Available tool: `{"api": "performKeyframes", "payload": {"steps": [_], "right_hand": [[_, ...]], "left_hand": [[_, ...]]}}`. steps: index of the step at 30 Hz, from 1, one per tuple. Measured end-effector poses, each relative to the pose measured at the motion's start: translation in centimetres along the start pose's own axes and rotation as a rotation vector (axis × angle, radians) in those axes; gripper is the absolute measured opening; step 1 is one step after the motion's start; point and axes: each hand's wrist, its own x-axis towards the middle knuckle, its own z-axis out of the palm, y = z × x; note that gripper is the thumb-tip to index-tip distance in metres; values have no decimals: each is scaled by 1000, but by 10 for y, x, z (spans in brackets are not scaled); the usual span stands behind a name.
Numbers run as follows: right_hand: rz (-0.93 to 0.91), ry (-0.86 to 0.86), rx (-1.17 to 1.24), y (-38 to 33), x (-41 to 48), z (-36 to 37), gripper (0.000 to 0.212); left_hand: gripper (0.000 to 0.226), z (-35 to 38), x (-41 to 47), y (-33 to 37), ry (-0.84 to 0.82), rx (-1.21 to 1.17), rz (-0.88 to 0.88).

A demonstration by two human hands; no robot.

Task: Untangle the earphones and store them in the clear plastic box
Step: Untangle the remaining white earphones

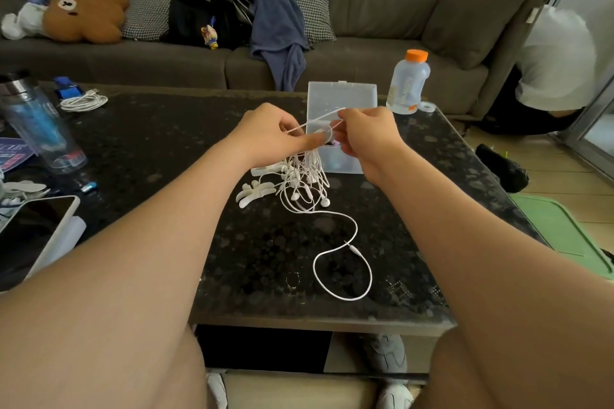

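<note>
A tangle of white earphones [304, 181] hangs from both hands above the dark table [166, 149], its buds brushing the surface. One cord trails toward me in a loop ending at the plug [355, 249]. My left hand [270, 134] pinches the cords at the top of the bundle. My right hand [367, 131] pinches a strand pulled taut up and to the right. The clear plastic box [342, 100] stands open right behind my hands, partly hidden by them. White cable clips [254, 191] lie left of the tangle.
A bottle with an orange cap [408, 83] stands right of the box. A tumbler [36, 123], a coiled white cable [83, 102] and a phone [36, 232] occupy the table's left side. A sofa with cushions and clothes runs behind. A person in white crouches at far right [555, 60].
</note>
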Motion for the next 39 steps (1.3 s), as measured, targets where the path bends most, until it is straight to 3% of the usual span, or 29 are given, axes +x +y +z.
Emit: {"api": "performKeyframes", "payload": {"steps": [3, 6, 10, 13, 16, 19, 22, 25, 30, 35, 39], "right_hand": [[-29, 27, -36, -3, -1, 4, 16], [-119, -1, -120, -2, -2, -1, 24], [-160, -123, -156, -2, -5, -11, 13], [-151, -46, -281, 8, 3, -11, 24], [-227, 89, -444, 15, 6, -12, 27], [-299, 157, -547, 21, 9, -11, 25], [-43, 126, -200, 13, 10, -4, 17], [307, 45, 108, 3, 6, -2, 41], [445, 7, 256, -1, 5, -1, 47], [240, -3, -33, 1, 6, -7, 41], [-270, 65, -497, 17, 7, -16, 31]], "left_hand": [[72, -2, -3, 6, 33, 98, -55], [62, -7, -2, 2, 53, 294, -90], [51, -12, -2, -10, 73, 195, -170], [31, -14, 0, -16, -4, 233, -185], [41, -12, 0, -15, -106, 220, -193], [45, -8, 4, -14, -24, 211, -159], [32, -5, 7, -15, 78, 251, -173], [31, -4, 7, -19, 44, 266, -196], [49, -3, 6, -15, -28, 264, -257], [56, -5, 11, -26, 40, 285, -305], [52, -8, 12, -27, 123, 347, -353]]}}
